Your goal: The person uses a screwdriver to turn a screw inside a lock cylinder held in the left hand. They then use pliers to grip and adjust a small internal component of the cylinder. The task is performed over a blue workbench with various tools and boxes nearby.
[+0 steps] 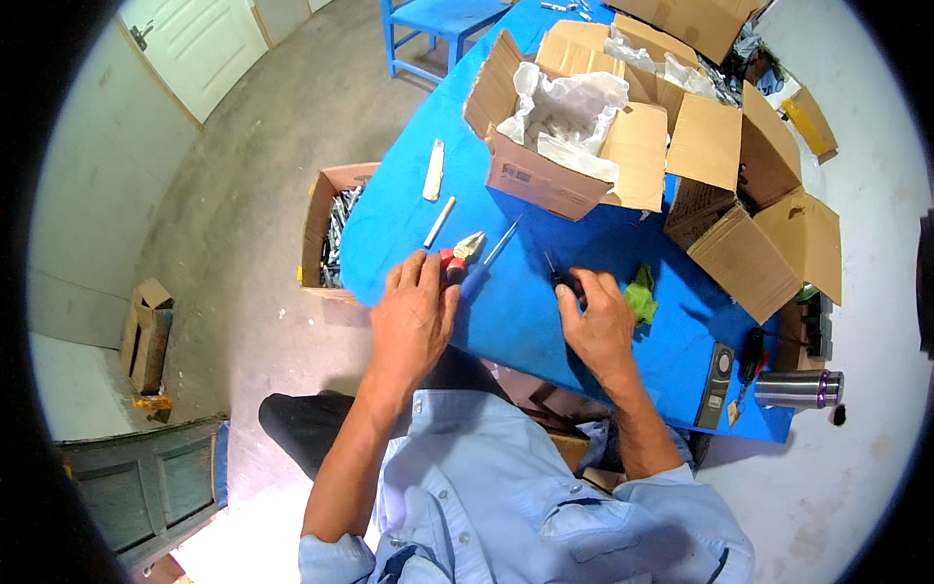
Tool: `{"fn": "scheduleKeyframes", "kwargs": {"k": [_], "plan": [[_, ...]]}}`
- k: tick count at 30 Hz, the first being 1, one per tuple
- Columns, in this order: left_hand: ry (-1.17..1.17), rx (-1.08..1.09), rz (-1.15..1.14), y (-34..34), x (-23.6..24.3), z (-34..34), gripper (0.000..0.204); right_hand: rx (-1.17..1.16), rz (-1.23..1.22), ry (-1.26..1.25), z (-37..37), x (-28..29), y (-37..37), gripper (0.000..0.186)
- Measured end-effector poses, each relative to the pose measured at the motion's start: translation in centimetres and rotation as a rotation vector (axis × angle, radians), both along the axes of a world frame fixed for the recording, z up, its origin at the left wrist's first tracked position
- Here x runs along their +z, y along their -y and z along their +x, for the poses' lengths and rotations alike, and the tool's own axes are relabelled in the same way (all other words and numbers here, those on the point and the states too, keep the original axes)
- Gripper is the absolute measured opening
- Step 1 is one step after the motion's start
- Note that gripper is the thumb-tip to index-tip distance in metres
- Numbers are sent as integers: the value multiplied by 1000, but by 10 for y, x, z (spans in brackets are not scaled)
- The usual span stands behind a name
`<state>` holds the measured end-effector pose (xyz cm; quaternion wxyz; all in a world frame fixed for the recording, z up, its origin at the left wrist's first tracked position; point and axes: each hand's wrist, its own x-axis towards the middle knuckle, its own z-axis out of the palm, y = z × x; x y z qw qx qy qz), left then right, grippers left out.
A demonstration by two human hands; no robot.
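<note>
On the blue-covered table, my left hand (413,311) is closed around the red handles of a pair of pliers (470,245), whose metal jaws point away from me. Lying right beside them is a screwdriver (500,242) with a thin shaft and a blue, see-through handle. My right hand (598,326) grips a dark-handled screwdriver (557,276), its slim tip aimed forward and slightly left. Crumpled green material (641,296) lies just right of that hand. Beyond the pliers are a white stick-shaped item (440,222) and a white and yellow utility knife (434,171).
An open cardboard box (545,180) lined with white plastic stands ahead, with more open boxes (744,248) to its right. A steel flask (798,388) and a grey flat device (715,384) lie at the near right. Left of the table sits a box of metal parts (321,229).
</note>
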<state>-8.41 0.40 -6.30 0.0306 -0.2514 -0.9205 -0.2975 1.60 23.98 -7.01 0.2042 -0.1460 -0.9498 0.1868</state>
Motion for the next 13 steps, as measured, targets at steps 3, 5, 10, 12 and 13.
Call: {"fn": "scheduleKeyframes", "kwargs": {"k": [3, 5, 10, 12, 13], "plan": [[-66, -28, 22, 8, 4, 5, 47, 67, -159, -52, -8, 30, 4, 24], [-53, -37, 60, 21, 3, 10, 51, 218, -187, -188, -21, 58, 13, 23], [-123, 121, 245, 86, 8, 38, 40, 564, -349, -649, -29, 173, 78, 26], [-43, 210, 287, 117, -1, 48, 39, 911, -321, -522, -10, 211, 76, 69], [3, 298, 284, 145, -13, 54, 38, 959, -383, -524, 31, 204, 140, 69]]}}
